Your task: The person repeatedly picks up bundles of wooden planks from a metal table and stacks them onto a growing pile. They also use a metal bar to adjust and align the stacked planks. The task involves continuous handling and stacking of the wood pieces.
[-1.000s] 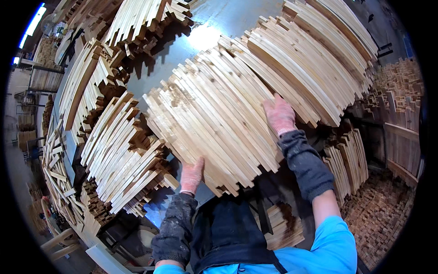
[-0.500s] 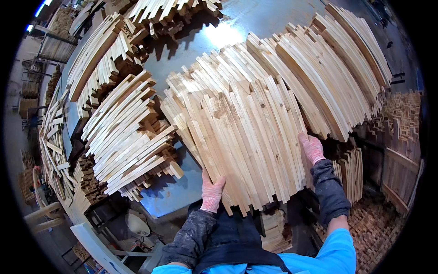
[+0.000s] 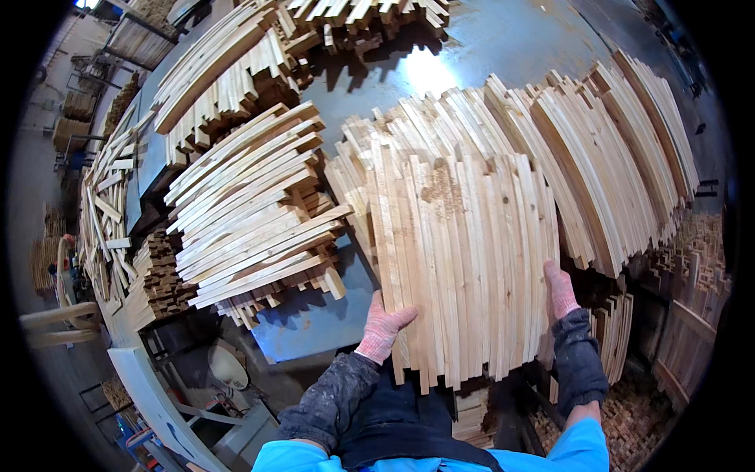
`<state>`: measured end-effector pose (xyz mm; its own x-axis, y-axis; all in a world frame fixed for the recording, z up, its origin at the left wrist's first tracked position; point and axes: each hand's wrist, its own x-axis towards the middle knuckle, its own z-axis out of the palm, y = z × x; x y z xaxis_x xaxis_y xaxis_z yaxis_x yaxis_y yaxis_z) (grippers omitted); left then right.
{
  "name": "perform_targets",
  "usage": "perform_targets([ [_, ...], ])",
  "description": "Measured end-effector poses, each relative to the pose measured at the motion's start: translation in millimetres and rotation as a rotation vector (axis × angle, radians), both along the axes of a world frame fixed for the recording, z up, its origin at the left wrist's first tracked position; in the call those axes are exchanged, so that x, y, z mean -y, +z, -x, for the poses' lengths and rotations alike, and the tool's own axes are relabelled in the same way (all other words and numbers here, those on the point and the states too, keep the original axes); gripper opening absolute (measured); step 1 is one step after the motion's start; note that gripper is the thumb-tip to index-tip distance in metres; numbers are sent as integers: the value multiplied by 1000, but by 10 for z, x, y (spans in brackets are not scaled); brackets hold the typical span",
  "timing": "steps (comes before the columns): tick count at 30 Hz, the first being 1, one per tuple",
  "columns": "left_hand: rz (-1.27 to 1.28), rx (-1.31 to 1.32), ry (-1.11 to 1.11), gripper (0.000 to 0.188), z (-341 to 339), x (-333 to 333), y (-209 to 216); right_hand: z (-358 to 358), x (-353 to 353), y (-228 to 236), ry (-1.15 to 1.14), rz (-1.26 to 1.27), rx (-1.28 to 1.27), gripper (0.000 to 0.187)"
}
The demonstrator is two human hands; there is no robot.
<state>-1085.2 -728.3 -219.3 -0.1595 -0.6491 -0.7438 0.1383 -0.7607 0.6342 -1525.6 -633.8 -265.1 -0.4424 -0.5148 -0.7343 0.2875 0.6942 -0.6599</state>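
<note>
A flat bundle of pale wooden slats (image 3: 464, 259) lies lengthwise in front of me, its near ends overhanging the table edge. My left hand (image 3: 383, 329), in a pink knit glove, presses against the bundle's left side near its lower end. My right hand (image 3: 560, 289), gloved the same way, holds the bundle's right side. Both hands squeeze the slats together between them. Under and behind the bundle more slats fan out over the blue table (image 3: 314, 322).
A stepped pile of slats (image 3: 252, 220) sits to the left, another stack (image 3: 621, 157) to the right, more at the back (image 3: 220, 71). Short wood blocks (image 3: 161, 275) are stacked at the left; scrap pieces (image 3: 629, 417) cover the floor at lower right.
The bundle has been pulled nearer to me and squared up. My right hand has moved down from the top of the pile to its right side; my left hand now clasps the left side.
</note>
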Motion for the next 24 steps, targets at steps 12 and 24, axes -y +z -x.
perform_targets([
  [12,309,-75,19,82,-621,78,1045,-424,171,1053,96,288,-198,61],
  [24,705,-63,478,74,-3167,-791,1906,-3276,1524,2520,525,659,-72,63],
])
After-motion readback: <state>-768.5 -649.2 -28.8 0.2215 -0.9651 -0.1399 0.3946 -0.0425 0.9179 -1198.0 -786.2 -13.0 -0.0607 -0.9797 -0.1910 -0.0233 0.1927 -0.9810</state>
